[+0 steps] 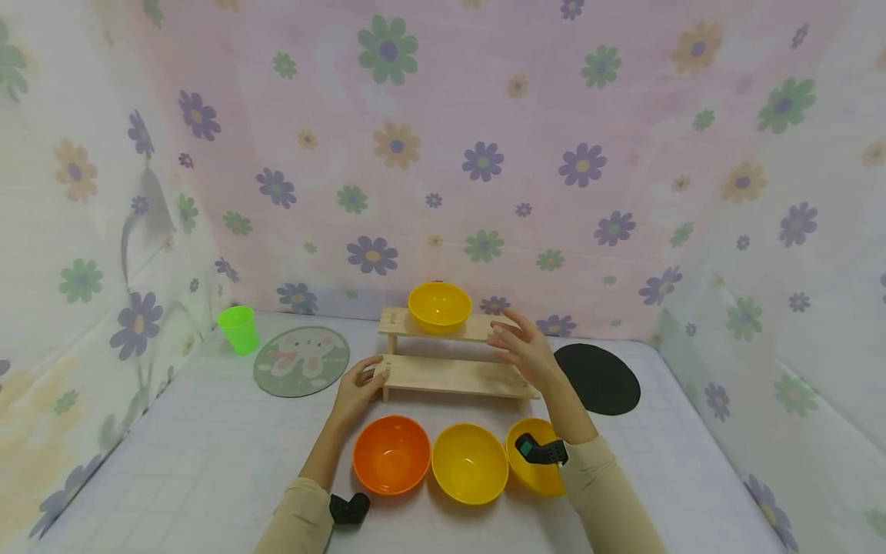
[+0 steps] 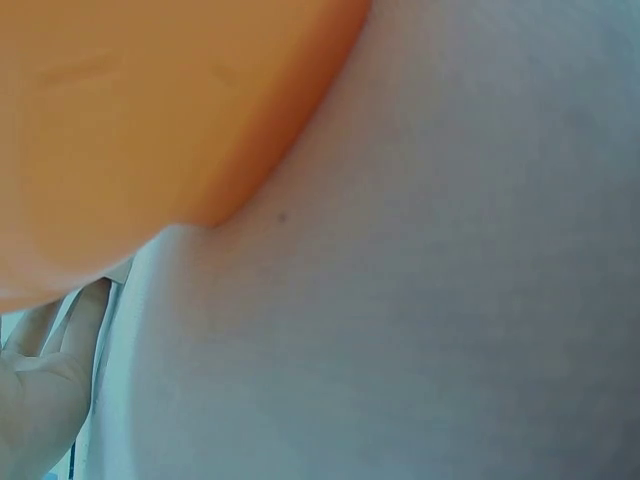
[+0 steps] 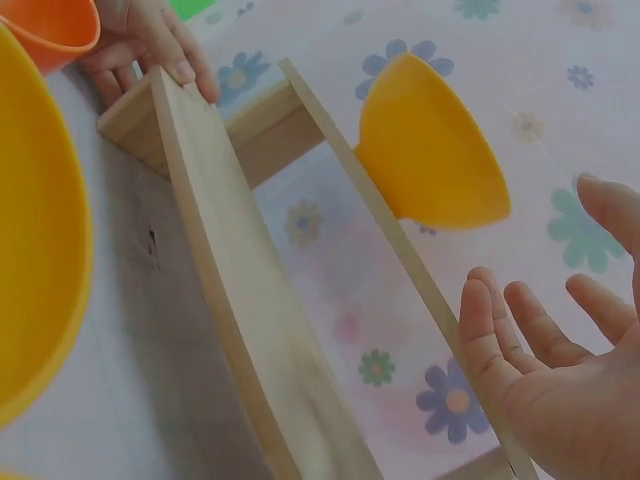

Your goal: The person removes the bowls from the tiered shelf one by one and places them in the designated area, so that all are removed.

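A two-step wooden rack (image 1: pixel 450 375) stands mid-table. A yellow bowl (image 1: pixel 439 305) sits on its upper step, also seen as the yellow bowl (image 3: pixel 432 150) in the right wrist view. My left hand (image 1: pixel 360 385) holds the left end of the lower step, fingers on its edge (image 3: pixel 160 50). My right hand (image 1: pixel 522 346) hovers open beside the upper step's right end, fingers spread (image 3: pixel 545 350), touching nothing. In front of the rack lie an orange bowl (image 1: pixel 391 454), a yellow bowl (image 1: pixel 469 463) and another yellow bowl (image 1: pixel 533 462) partly hidden by my right forearm.
A green cup (image 1: pixel 238 328) and a round rabbit mat (image 1: pixel 301 360) lie at the back left. A black round mat (image 1: pixel 601 378) lies right of the rack. Flowered cloth walls enclose the table on three sides. The left wrist view shows only the orange bowl (image 2: pixel 130 120) and tablecloth.
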Action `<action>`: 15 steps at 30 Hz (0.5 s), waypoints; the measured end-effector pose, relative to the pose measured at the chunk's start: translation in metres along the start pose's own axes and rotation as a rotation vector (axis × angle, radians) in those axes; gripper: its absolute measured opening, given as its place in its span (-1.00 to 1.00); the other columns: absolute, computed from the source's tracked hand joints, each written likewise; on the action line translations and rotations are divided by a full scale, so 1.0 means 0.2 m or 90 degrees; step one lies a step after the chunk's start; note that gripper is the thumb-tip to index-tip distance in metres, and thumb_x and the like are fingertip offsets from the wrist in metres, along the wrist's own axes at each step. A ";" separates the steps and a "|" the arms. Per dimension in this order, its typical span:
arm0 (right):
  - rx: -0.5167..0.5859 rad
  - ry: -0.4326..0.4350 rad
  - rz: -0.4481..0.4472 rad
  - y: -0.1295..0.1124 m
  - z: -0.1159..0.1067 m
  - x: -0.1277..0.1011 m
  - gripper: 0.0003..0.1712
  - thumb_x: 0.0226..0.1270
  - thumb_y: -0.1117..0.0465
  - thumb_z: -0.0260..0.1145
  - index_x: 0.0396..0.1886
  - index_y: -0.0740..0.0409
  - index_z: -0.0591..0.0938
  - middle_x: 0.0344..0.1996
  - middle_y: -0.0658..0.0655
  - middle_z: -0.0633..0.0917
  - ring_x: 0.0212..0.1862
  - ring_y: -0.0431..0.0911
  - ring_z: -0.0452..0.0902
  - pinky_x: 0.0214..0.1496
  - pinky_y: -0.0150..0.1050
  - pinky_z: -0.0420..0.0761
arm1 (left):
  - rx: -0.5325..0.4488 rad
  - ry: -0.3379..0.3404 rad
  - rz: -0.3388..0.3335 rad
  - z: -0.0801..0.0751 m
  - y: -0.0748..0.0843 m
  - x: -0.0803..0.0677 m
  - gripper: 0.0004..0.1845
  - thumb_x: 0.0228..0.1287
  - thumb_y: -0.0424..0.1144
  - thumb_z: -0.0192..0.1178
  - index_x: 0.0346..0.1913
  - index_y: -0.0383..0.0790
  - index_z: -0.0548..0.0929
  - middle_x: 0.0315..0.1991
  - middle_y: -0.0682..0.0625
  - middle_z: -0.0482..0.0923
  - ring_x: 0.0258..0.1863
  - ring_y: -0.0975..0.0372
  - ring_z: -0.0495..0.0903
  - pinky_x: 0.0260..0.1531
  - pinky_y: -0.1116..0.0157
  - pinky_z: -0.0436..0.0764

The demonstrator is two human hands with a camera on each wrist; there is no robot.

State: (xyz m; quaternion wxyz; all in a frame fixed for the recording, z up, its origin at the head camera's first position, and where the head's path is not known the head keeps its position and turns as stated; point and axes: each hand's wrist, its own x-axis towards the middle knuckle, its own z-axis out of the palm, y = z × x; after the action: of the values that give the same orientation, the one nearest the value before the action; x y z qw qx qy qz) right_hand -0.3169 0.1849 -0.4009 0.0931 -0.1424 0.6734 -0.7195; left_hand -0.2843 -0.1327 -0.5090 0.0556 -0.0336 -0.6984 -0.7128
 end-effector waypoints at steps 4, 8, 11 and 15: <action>0.004 0.005 0.007 0.01 0.06 0.06 -0.30 0.44 0.18 0.11 0.48 0.08 0.07 0.35 0.37 0.23 0.23 0.28 0.34 0.25 0.09 0.38 | -0.006 -0.007 -0.004 0.00 -0.01 0.00 -0.51 0.28 -0.33 0.19 0.25 -0.40 0.40 0.15 -0.43 0.42 0.09 -0.11 0.51 -0.06 0.25 0.61; 0.006 0.006 0.006 0.00 0.12 0.12 -0.26 0.43 0.20 0.12 0.49 0.08 0.02 0.36 0.36 0.22 0.18 0.27 0.41 0.15 -0.05 0.51 | -0.016 -0.010 -0.016 -0.01 -0.01 0.01 -0.51 0.30 -0.36 0.16 0.27 -0.42 0.38 0.15 -0.46 0.40 0.08 -0.12 0.50 -0.07 0.21 0.61; 0.028 0.002 0.001 0.00 0.16 0.16 -0.23 0.42 0.23 0.12 0.50 0.07 -0.02 0.37 0.34 0.18 0.16 0.24 0.43 0.12 -0.09 0.54 | -0.019 -0.008 -0.016 -0.01 -0.01 0.01 -0.50 0.30 -0.37 0.16 0.27 -0.43 0.37 0.15 -0.47 0.40 0.07 -0.12 0.51 -0.07 0.19 0.62; 0.062 -0.003 0.000 0.00 0.20 0.20 -0.19 0.42 0.22 0.13 0.51 0.06 -0.07 0.39 0.34 0.13 0.18 0.19 0.42 0.15 -0.07 0.49 | -0.025 -0.005 -0.014 0.00 -0.01 0.01 -0.51 0.28 -0.35 0.18 0.26 -0.39 0.40 0.15 -0.44 0.42 0.06 -0.09 0.53 -0.09 0.24 0.62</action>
State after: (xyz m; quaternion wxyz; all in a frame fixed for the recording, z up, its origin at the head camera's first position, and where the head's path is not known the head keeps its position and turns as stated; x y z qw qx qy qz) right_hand -0.3421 0.1344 -0.3962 0.1012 -0.1395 0.6374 -0.7511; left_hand -0.2867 -0.1334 -0.5099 0.0439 -0.0298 -0.6849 -0.7267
